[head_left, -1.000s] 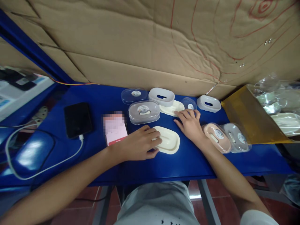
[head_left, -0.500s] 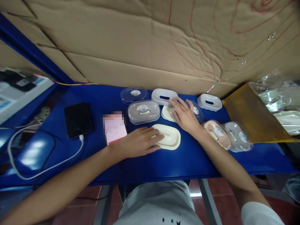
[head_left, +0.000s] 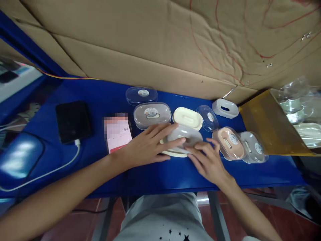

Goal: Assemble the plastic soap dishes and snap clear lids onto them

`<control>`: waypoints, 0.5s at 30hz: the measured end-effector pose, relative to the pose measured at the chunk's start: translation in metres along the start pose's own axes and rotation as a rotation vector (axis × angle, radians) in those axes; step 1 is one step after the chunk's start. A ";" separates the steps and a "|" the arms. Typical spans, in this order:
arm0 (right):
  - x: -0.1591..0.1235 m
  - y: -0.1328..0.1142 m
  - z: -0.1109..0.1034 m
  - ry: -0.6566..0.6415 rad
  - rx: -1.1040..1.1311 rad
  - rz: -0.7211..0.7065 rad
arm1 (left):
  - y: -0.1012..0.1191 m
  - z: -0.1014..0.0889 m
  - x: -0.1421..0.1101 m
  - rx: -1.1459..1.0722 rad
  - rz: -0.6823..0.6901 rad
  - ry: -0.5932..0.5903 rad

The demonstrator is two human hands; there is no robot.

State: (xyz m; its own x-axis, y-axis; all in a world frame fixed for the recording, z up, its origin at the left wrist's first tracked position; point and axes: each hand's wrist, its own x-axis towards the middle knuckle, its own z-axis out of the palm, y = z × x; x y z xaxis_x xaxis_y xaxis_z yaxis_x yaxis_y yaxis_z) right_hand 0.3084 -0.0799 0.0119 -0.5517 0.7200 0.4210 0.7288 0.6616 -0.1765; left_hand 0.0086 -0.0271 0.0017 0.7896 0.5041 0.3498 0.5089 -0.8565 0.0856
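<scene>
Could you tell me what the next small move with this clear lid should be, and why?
Probably level the clear lid on the cream soap dish: the lid looks tilted, and the left hand and right hand are on it.

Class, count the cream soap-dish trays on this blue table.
2. One cream tray lies uncovered beside the small clear lid; the other cream tray sits under a clear lid between the left hand and right hand. Any inside the plastic bags cannot be seen.
</scene>
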 end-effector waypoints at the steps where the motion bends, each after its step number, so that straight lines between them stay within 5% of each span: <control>1: -0.003 -0.005 0.002 -0.009 0.008 -0.030 | 0.000 0.002 0.000 -0.030 -0.014 -0.008; 10: 0.012 -0.014 0.009 -0.172 0.016 -0.157 | -0.008 0.008 -0.004 -0.324 -0.137 -0.135; 15: 0.036 0.009 0.001 -0.295 0.124 -0.197 | -0.014 0.004 -0.003 -0.387 -0.196 -0.175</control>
State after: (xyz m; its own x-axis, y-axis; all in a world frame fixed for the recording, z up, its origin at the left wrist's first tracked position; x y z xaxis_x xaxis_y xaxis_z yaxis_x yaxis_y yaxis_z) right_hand 0.2950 -0.0475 0.0243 -0.7826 0.5941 0.1860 0.5528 0.8005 -0.2315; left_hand 0.0004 -0.0162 -0.0039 0.7543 0.6430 0.1327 0.5150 -0.7048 0.4879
